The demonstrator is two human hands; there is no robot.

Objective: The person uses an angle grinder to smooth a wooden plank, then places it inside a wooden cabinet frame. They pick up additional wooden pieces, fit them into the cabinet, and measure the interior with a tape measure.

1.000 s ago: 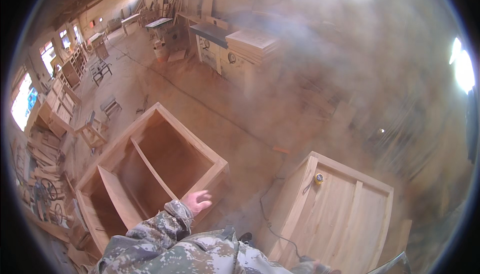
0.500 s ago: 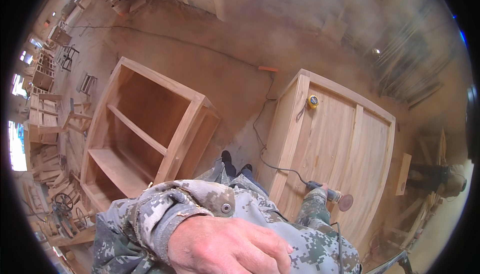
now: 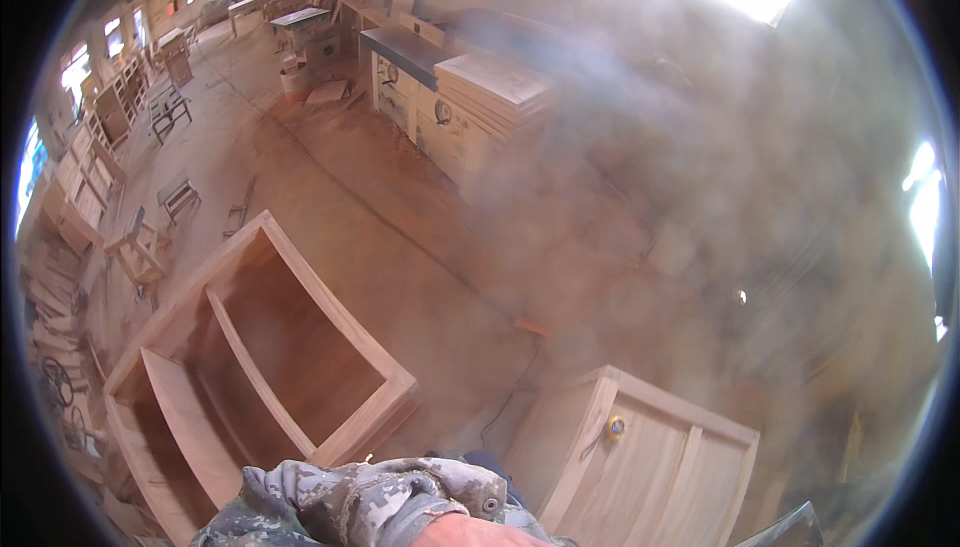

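Observation:
At the bottom edge, my left hand [image 3: 478, 531] shows only the back near the wrist, below a grey camouflage sleeve [image 3: 370, 497]; its fingers are cut off by the frame. An open wooden cabinet frame [image 3: 352, 435] with inner rails lies beside that sleeve on the left. To the right is a second wooden cabinet [image 3: 640, 467] with a panelled top face. On it rests a yellow and dark tape measure [image 3: 615, 429] with a strap. My right hand is out of view, as is the disc power tool seen earlier.
Dust haze covers the right and middle. A cord [image 3: 400, 232] runs over the floor to an orange piece [image 3: 532, 327]. Stacked boards [image 3: 495, 82] lie on a machine bench [image 3: 400, 52] at the back. A stool [image 3: 178, 197] and wooden frames stand at left.
The view has tilted up, so the cabinets sit lower and the back of the workshop shows. My right hand with the disc power tool has left the picture; less of my left hand shows.

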